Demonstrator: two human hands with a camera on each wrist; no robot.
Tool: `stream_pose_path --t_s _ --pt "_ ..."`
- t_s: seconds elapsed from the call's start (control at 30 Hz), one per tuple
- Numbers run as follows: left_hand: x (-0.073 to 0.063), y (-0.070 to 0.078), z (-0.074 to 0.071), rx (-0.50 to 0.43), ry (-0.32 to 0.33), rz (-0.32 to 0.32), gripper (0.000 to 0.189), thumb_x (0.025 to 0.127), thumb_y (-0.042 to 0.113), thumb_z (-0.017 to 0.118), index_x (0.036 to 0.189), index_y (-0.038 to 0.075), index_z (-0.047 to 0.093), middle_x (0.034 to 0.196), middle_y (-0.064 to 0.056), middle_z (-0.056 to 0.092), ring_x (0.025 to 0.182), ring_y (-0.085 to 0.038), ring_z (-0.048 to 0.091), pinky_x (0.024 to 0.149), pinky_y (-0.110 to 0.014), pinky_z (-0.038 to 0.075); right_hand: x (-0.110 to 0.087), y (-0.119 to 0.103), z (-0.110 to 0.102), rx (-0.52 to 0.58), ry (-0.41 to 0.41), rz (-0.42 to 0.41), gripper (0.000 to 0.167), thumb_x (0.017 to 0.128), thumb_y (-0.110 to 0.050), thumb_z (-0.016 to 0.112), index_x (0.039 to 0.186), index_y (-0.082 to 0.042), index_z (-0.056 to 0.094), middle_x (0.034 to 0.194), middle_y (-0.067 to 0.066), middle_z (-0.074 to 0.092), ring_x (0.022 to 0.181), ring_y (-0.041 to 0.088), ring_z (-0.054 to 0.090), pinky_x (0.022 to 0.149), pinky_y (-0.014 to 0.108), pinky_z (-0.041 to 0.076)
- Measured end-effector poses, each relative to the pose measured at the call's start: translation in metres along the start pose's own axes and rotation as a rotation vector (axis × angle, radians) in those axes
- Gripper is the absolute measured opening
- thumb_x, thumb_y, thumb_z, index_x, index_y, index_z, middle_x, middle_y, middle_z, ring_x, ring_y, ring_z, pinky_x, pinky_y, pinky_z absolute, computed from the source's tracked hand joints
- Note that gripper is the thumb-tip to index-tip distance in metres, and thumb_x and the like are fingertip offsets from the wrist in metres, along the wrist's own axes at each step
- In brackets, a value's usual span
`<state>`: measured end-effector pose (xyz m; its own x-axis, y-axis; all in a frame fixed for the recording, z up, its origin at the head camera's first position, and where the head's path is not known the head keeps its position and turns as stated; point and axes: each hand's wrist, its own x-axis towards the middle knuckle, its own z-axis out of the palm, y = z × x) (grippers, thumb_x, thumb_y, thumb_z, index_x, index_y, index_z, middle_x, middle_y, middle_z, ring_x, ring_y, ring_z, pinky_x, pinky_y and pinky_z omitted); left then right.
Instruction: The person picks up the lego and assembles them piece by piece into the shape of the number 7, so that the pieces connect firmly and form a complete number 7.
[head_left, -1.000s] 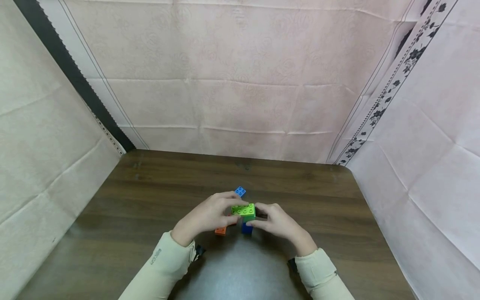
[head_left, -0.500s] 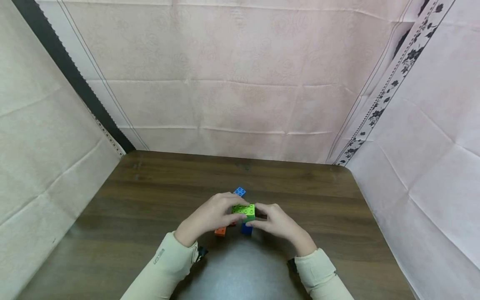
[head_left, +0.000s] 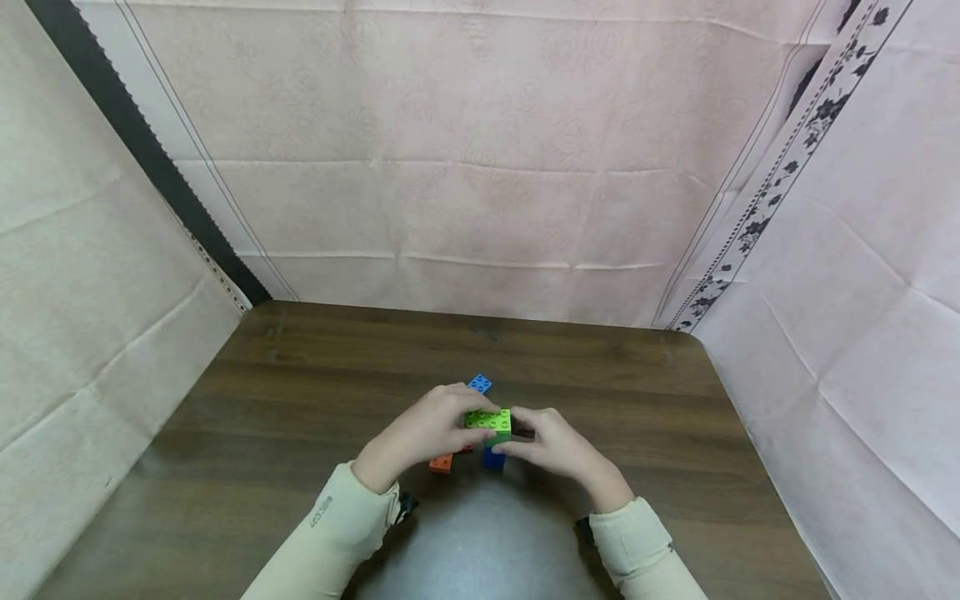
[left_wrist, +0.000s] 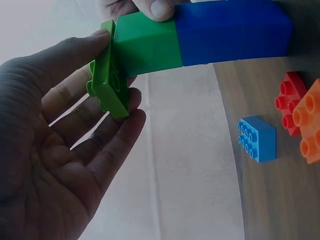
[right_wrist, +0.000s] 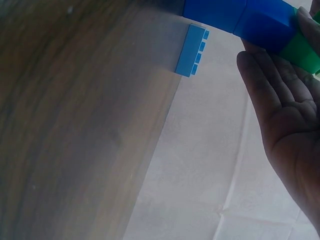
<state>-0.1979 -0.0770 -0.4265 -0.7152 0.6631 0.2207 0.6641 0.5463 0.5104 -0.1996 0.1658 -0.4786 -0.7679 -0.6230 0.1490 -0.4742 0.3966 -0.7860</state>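
Head view. Lime brick [head_left: 490, 421]: topmost in a stack, held between the two hands near the middle of the brown table [head_left: 300, 433]. Left hand [head_left: 427, 423]: lime brick pinched between thumb and fingers. Right hand [head_left: 555, 446]: stack gripped from its other side. Blue bricks [head_left: 493, 459]: partly seen below; whether the table is touched by them cannot be told. Pale blue brick [head_left: 480, 383]: placed beyond the left hand. Orange brick [head_left: 441, 463]: placed on the near side of that hand. Red brick [head_left: 467, 448]: mostly hidden. Cloth [head_left: 480, 167]: hung behind, creased.

Left wrist view. Green brick [left_wrist: 149, 45]: set between the lime brick and two blue bricks, all joined in a row. Lime brick: overhung past the green brick, its studs turned toward the palm. Red brick: partly covered by the orange brick.

Right wrist view. Stack: pinched by the right hand where green meets blue, thumb on one side, fingers opposite.
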Motion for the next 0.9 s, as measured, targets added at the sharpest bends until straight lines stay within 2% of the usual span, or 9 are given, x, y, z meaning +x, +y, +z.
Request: stream_pose_path --t_s 0.5,0.9 --pt "-0.0006 0.0035 0.0021 -0.012 0.006 -0.018 0.032 0.092 0.029 0.077 0.121 0.017 0.074 0.115 0.005 0.070 0.094 -0.007 0.059 0.076 -0.020 0.053 -0.0004 0.0020 -0.0002 0.001 -0.003 -0.012 0.019 0.095 -0.032 0.072 0.112 -0.029 0.064 0.104 -0.015 0.070 0.085 0.017 0.064 0.078 0.031 0.056" --pt "-0.0001 0.0050 0.0036 0.021 0.031 0.018 0.031 0.091 0.026 0.078 0.119 0.016 0.074 0.110 0.006 0.070 0.090 -0.009 0.058 0.074 -0.021 0.052 -0.0008 0.0012 -0.0003 -0.004 -0.001 -0.006 0.019 0.095 -0.033 0.072 0.112 -0.030 0.064 0.101 -0.015 0.070 0.080 0.019 0.063 0.073 0.032 0.056"
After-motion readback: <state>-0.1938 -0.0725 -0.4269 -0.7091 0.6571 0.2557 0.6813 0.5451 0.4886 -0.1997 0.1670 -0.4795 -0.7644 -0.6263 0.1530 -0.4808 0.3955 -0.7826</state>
